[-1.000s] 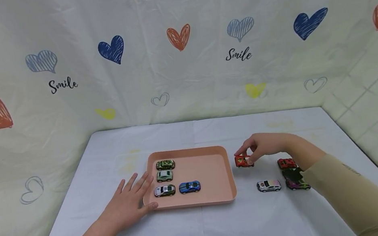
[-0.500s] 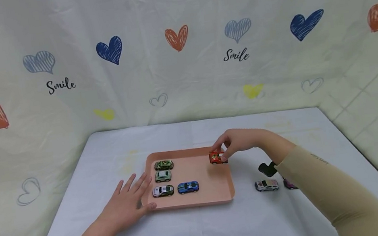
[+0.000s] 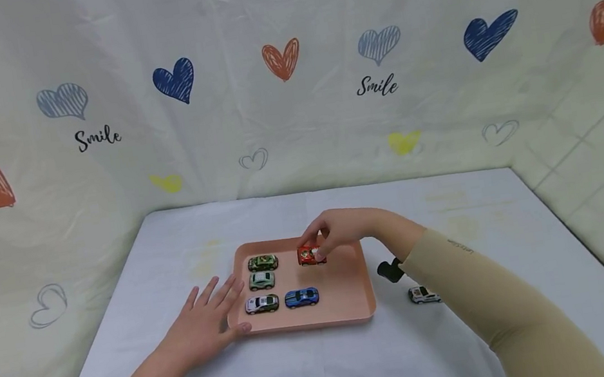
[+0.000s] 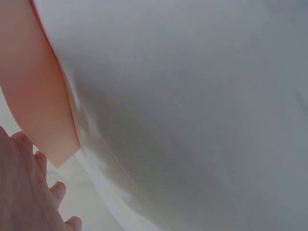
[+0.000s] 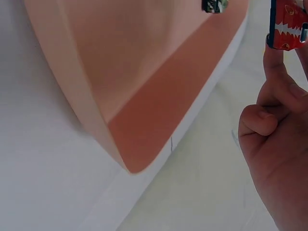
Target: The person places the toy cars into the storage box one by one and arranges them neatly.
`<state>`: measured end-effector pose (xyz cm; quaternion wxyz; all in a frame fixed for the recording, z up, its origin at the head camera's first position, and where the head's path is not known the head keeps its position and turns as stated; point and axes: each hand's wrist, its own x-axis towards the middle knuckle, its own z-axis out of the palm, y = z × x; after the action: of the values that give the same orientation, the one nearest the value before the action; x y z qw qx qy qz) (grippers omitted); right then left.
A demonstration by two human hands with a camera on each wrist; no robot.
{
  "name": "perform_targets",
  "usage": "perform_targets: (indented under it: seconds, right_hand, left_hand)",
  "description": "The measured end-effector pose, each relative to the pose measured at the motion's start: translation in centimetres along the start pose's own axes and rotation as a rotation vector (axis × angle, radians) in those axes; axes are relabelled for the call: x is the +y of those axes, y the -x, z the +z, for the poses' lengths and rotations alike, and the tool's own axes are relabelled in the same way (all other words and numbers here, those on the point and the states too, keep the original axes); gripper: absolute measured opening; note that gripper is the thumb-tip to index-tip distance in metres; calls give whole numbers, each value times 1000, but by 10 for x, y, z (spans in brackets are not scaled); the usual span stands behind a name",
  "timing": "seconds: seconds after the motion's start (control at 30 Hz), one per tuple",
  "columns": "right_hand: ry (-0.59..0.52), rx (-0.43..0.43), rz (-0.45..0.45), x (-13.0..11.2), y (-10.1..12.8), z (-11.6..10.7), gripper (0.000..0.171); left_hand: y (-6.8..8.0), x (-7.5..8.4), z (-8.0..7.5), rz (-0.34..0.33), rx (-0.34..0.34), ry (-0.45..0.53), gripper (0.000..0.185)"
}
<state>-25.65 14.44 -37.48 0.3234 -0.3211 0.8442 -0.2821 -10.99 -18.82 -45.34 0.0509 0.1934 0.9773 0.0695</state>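
Observation:
A red toy car (image 3: pixel 309 255) is pinched between the thumb and fingers of my right hand (image 3: pixel 343 226), above the far middle part of the pink tray (image 3: pixel 346 286). In the right wrist view the red car (image 5: pixel 288 26) shows its patterned end at the top right. My left hand (image 3: pixel 205 323) lies with spread fingers against the tray's left rim. Inside the tray, a dark green car (image 3: pixel 263 263), a light green car (image 3: pixel 262 280) and a white car (image 3: pixel 262 304) line the left side. Right of the white one is a blue car (image 3: pixel 301 297).
A white toy car (image 3: pixel 423 295) stands on the white-covered table (image 3: pixel 329 367) right of the tray, partly behind my right sleeve (image 3: pixel 469 287). Black wrist pieces show at both cuffs. A cloth wall (image 3: pixel 327 119) printed with hearts rises behind the table.
My right hand has carried the red car leftward from the table over the tray's right rim to above its inside. My left hand has stayed put. My right sleeve now hides other cars.

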Motion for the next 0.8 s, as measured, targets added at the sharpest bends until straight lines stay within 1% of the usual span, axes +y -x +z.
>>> perform_targets:
  seconds: [0.13, 0.27, 0.47, 0.8]
  right_hand:
    - [25, -29, -2, -4, -13, 9, 36]
    - [74, -56, 15, -7, -25, 22, 34]
    - [145, -45, 50, -4, -40, 37, 30]
    - [196, -34, 126, -6, -48, 43, 29]
  left_hand:
    - [0, -1, 0, 7, 4, -9, 87]
    - [-1, -2, 1, 3, -2, -11, 86]
    - [-2, 0, 2, -10, -16, -10, 85]
    - [-2, 0, 0, -10, -14, -9, 85]
